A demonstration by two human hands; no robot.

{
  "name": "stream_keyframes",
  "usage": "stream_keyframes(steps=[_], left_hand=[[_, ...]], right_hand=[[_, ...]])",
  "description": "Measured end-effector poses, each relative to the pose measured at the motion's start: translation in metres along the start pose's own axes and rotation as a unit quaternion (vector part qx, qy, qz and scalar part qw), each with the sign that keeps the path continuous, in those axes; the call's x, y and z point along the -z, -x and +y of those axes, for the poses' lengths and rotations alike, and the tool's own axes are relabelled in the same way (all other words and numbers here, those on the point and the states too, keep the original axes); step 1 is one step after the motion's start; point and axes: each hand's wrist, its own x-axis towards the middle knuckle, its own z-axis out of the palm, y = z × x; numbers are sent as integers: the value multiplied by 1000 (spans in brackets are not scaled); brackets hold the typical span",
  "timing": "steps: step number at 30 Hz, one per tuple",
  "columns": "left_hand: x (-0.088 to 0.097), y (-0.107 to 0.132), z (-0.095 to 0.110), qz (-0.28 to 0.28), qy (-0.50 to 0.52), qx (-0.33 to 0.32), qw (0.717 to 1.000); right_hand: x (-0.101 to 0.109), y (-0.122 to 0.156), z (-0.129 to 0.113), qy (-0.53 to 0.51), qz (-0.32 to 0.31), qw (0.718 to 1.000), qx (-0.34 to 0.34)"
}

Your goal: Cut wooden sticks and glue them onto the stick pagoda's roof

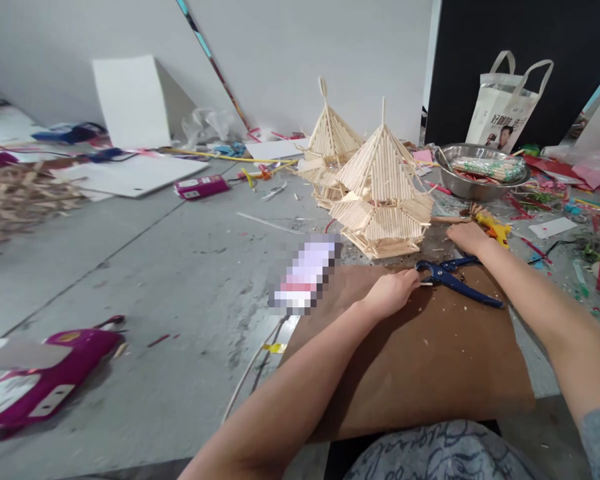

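My left hand (393,292) is closed in a pinch over the brown board (430,373), and a short pale stick (427,284) pokes out past its fingertips. Right beside those fingers lie blue-handled pliers (450,279), jaws toward the hand. Farther back, my right hand (466,238) is curled low beside a thin wooden stick (445,219) and a yellow object (495,230); what its fingers hold is hidden. Just beyond both hands stands a tiered, peaked-roof model (383,180) built of thin wooden sticks, with a similar stick model (330,137) behind it.
A blurred phone (305,273) with a cable lies left of the board. Magenta devices rest at front left (55,373) and farther back (201,187). At back right are a metal bowl (483,190) of packets, a white bag (505,110) and scattered scraps. Wood pieces (23,200) are heaped far left.
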Motion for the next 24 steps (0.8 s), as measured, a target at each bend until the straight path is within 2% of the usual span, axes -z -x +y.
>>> stream_keyframes(steps=[4, 7, 11, 15, 17, 20, 22, 24], left_hand=[[6, 1, -4, 3, 3, -7, 1000], [12, 1, -8, 2, 5, 3, 1000], [15, 1, -15, -2, 3, 29, 1000], [12, 1, -18, 8, -2, 49, 999], [11, 1, -17, 24, 7, 60, 998], [11, 1, -7, 86, 74, 62, 992], [16, 1, 6, 146, 191, 67, 968], [26, 3, 21, 189, 355, 96, 911]], right_hand=[[0, -1, 1, 1, 10, 1000, 23], [9, 0, -2, -9, 33, 998, 44], [26, 8, -7, -25, 92, 994, 45], [37, 31, -12, -69, 174, 982, -3], [40, 50, -17, -161, 267, 950, -26], [47, 83, -32, -234, 413, 880, 2], [56, 103, -47, -210, 473, 851, 90], [68, 115, -62, -164, 476, 834, 224]])
